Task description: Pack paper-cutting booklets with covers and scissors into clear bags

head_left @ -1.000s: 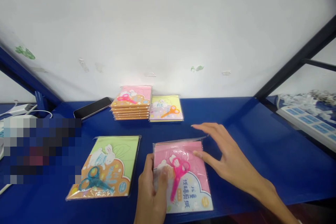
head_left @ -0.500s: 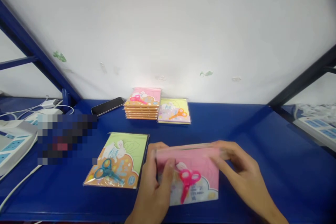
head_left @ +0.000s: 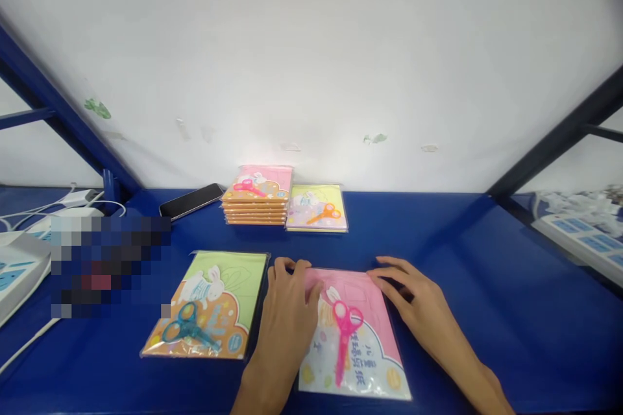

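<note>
A pink and white packet of children's craft paper point(head_left: 374, 331) with pink scissors point(head_left: 345, 337) inside its clear wrapper lies on the blue table in front of me. My left hand point(head_left: 287, 318) is closed on its upper left side, thumb over the top and fingers at the edge. At the upper right corner, my right hand point(head_left: 413, 298) grips the packet between thumb and fingertips. Just left of my left hand lies a green and orange packet point(head_left: 243, 292) with blue scissors point(head_left: 189, 327) in it.
A stack of pink and orange packets point(head_left: 256, 207) stands at the back, beside yellow packets point(head_left: 321, 207) with orange scissors. A phone point(head_left: 192, 201) lies to their left. Power strips point(head_left: 24, 272) and cables are at the left, another power strip point(head_left: 579, 240) at the right. A wall closes the back.
The pink packet has gone from raised and tilted between my hands to flat on the table. Both hands remain at its upper edge. The view has shifted slightly.
</note>
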Tool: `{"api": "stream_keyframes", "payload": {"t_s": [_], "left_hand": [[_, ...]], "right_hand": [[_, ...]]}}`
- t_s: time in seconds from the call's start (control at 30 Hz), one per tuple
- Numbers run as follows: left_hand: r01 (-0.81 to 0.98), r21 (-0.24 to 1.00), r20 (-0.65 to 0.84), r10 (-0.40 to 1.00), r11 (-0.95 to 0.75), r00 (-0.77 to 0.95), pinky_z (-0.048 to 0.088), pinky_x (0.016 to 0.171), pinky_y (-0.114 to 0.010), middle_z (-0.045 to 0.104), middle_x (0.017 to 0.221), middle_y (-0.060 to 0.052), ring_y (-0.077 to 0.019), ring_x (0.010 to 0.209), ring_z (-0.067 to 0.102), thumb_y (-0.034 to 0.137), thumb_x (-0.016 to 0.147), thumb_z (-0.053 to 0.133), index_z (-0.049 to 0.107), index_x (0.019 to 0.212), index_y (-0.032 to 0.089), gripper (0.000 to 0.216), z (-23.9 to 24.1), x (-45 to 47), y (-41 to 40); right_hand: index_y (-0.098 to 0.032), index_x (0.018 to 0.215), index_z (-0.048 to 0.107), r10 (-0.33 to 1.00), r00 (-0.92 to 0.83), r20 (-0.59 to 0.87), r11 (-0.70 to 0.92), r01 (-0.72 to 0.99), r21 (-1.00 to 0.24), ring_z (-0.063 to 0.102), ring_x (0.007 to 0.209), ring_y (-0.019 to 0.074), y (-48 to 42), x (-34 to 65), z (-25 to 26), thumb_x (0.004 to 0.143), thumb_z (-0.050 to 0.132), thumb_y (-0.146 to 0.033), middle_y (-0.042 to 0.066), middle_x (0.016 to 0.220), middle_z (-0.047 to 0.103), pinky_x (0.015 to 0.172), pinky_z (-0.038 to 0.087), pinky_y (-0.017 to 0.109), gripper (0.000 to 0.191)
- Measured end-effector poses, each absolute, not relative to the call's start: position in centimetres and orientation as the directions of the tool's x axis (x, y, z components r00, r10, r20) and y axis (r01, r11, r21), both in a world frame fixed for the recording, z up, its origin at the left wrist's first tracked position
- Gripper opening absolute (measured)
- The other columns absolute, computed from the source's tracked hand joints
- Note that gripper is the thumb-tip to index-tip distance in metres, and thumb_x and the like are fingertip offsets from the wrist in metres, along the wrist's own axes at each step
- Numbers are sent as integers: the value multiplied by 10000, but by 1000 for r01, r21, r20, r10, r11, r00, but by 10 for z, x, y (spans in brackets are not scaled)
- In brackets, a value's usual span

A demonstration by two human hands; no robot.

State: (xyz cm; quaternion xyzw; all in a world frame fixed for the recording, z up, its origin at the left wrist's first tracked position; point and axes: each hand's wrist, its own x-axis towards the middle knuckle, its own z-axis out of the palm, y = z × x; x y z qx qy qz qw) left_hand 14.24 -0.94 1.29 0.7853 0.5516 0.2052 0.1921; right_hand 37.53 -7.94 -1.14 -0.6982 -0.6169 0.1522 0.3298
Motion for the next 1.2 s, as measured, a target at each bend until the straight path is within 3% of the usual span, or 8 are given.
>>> {"api": "stream_keyframes", "payload": {"t_s": [0.17, 0.37, 0.53, 0.7, 1.03, 1.2], "left_hand": [[753, 482, 196, 893, -448, 406, 468, 1036, -575, 568, 1350, -173, -341, 1262, 527, 217, 959, 550, 563, 1401, 170, 445, 4, 147, -11], [689, 417, 226, 801, -593, 554, 483, 1023, -535, 666, 1198, -93, -292, 1159, 580, 194, 964, 602, 705, 1206, 206, 264, 2, 151, -9], [689, 317, 266, 758, -652, 596, 529, 962, -492, 686, 1137, -98, -282, 1077, 605, 202, 979, 585, 719, 1156, 167, 224, 0, 152, -11], [687, 221, 243, 722, -692, 648, 549, 920, -468, 683, 1147, -92, -273, 1056, 614, 82, 969, 537, 698, 1172, 175, 275, 0, 151, -11], [669, 205, 301, 697, -714, 651, 558, 902, -466, 682, 1131, -95, -273, 1042, 622, 31, 940, 549, 696, 1139, 167, 283, -5, 149, -11], [618, 216, 271, 655, -756, 706, 565, 913, -478, 670, 1095, -137, -289, 1039, 623, 113, 987, 482, 675, 1152, 102, 254, 2, 153, -15]], "right_hand": [[-301, 1047, 758, 952, 170, 256, 1, 832, -555, 671, 1144, 271, -81, 373, -12, 1013, 543, -294, 30, 1221, 735, 983, 549, 477, 218], [-270, 1020, 732, 951, 147, 271, 35, 821, -570, 683, 1066, 260, -84, 373, -8, 1010, 548, -277, 41, 1097, 764, 938, 550, 448, 184], [-258, 972, 702, 954, 103, 281, 62, 850, -523, 666, 1067, 268, -85, 370, -5, 994, 534, -229, 53, 1092, 748, 911, 554, 446, 172], [-241, 946, 672, 954, 70, 290, 85, 868, -488, 648, 1072, 279, -86, 369, -6, 986, 510, -195, 72, 1094, 735, 911, 553, 467, 173], [-239, 973, 667, 955, 76, 285, 81, 862, -500, 640, 1071, 273, -87, 368, -6, 987, 488, -190, 76, 1116, 721, 911, 549, 457, 187], [-203, 1041, 682, 937, -13, 350, 167, 895, -414, 611, 1099, 297, -91, 363, -2, 899, 488, -96, 100, 1141, 718, 933, 520, 485, 263]]}}
